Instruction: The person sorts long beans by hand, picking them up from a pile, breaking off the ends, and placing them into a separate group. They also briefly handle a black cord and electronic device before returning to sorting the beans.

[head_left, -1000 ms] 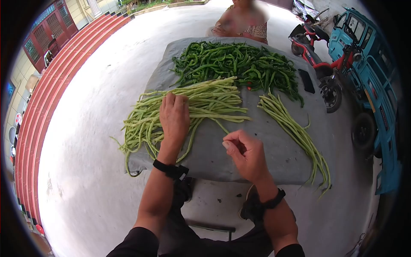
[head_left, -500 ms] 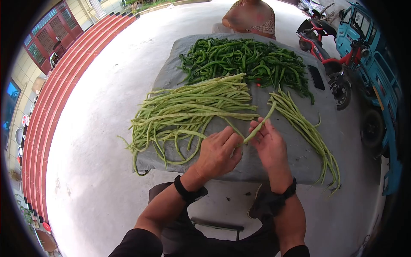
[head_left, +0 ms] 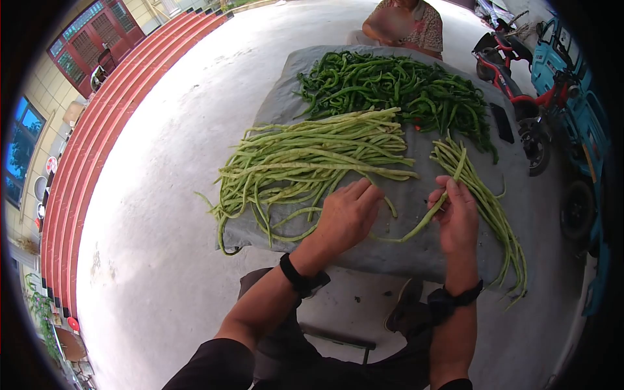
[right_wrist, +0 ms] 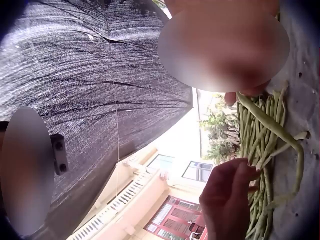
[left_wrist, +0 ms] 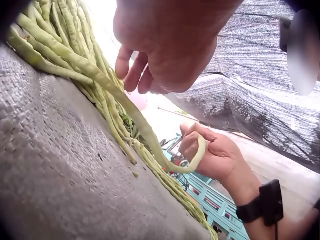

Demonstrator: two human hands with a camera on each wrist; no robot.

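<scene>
My right hand [head_left: 460, 218] pinches a long green bean [head_left: 421, 227] between thumb and fingers. The bean slants down from this hand and bends left, toward the underside of my left hand [head_left: 351, 211]. My left hand has its fingers bent, over the front right edge of a big pile of long beans [head_left: 305, 159]; I cannot tell if anything is between its fingertips. In the left wrist view, the bean [left_wrist: 150, 137] curves up into the right hand [left_wrist: 217, 155]. A narrower bundle of long beans [head_left: 491, 198] lies just right of my right hand.
A heap of green peppers [head_left: 390, 84] covers the far part of the grey sheet [head_left: 390, 253], with a phone [head_left: 502, 122] at its right. Across the table sits a person [head_left: 422, 32]. Red steps [head_left: 130, 97] run along the left; a blue three-wheeler [head_left: 588, 130] stands at right.
My left hand came from the pile to the bean, then shifted away from the right hand. My right hand took hold of the bean and moved right, toward the bundle. The view swung slightly left.
</scene>
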